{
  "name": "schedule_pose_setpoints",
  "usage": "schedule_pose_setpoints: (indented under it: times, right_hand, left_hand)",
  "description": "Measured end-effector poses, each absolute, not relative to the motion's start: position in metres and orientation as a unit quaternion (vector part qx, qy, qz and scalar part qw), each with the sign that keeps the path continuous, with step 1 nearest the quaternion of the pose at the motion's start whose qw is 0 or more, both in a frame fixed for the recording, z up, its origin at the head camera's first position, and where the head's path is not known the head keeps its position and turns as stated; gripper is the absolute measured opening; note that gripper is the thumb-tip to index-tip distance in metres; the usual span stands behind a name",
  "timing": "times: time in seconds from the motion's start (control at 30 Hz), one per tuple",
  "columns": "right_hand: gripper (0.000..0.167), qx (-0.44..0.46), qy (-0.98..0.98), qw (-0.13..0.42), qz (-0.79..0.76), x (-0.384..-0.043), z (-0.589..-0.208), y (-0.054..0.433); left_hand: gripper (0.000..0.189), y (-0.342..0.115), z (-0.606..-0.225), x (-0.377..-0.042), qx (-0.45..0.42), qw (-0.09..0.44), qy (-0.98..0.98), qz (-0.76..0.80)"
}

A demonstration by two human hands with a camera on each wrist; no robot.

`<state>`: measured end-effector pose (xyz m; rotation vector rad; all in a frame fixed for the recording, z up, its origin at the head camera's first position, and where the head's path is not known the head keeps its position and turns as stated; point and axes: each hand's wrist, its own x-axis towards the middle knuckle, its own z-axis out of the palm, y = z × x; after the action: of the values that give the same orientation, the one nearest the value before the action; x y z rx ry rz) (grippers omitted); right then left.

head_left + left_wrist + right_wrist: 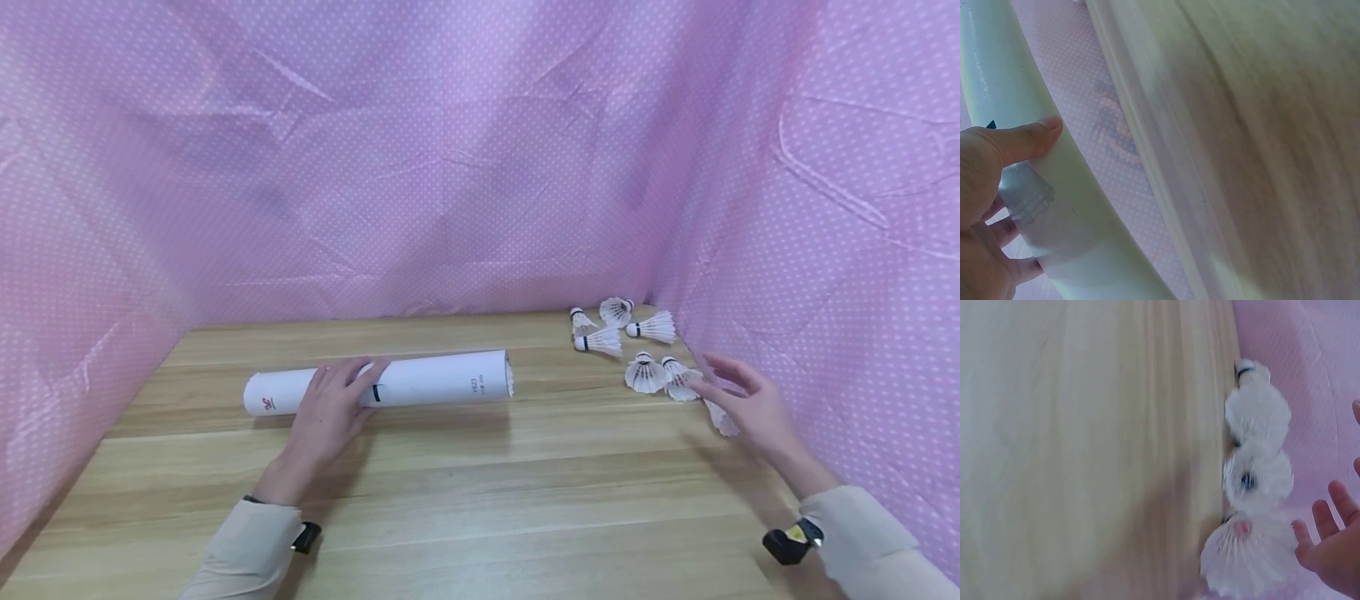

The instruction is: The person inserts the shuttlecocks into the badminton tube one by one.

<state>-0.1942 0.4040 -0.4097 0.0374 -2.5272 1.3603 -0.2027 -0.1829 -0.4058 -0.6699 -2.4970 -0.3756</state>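
A long white shuttlecock tube [435, 379] lies across the left half of the wooden table, held by my left hand [330, 408]. The thumb presses on one side of the tube and the fingers curl round the other, as the left wrist view shows. White frills show at the tube's right end. On the right, my right hand [757, 417] hovers with spread fingers beside the nearest shuttlecock [722, 419]. In the right wrist view its fingertips come right up to the feather skirt of that shuttlecock [1247, 562]. Two more shuttlecocks [645, 373] lie just beyond, to its left.
Several other feather shuttlecocks [600, 341] are grouped at the table's back right corner. Pink dotted cloth [450, 167] hangs behind and on both sides of the table [480, 500], close by my right hand.
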Motion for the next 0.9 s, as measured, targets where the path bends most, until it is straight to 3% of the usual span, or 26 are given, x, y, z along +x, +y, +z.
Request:
schedule_pose_setpoints:
  times: [0.17, 0.37, 0.63, 0.9]
  right_hand:
    - [0.068, -0.033, -0.879, 0.111, 0.463, -0.183, -0.409, 0.417]
    - [0.072, -0.044, -0.877, 0.132, 0.460, -0.176, -0.412, 0.425]
    - [0.092, -0.053, -0.897, 0.125, 0.421, -0.176, -0.428, 0.429]
    - [0.084, -0.076, -0.908, 0.160, 0.381, -0.178, -0.435, 0.418]
  left_hand:
    - [0.088, -0.183, -0.406, -0.203, -0.248, 0.260, -0.923, -0.136]
    - [0.089, -0.184, -0.407, -0.204, -0.252, 0.266, -0.920, -0.137]
    - [0.089, -0.185, -0.406, -0.204, -0.251, 0.260, -0.922, -0.139]
    - [0.090, -0.185, -0.406, -0.203, -0.254, 0.257, -0.922, -0.141]
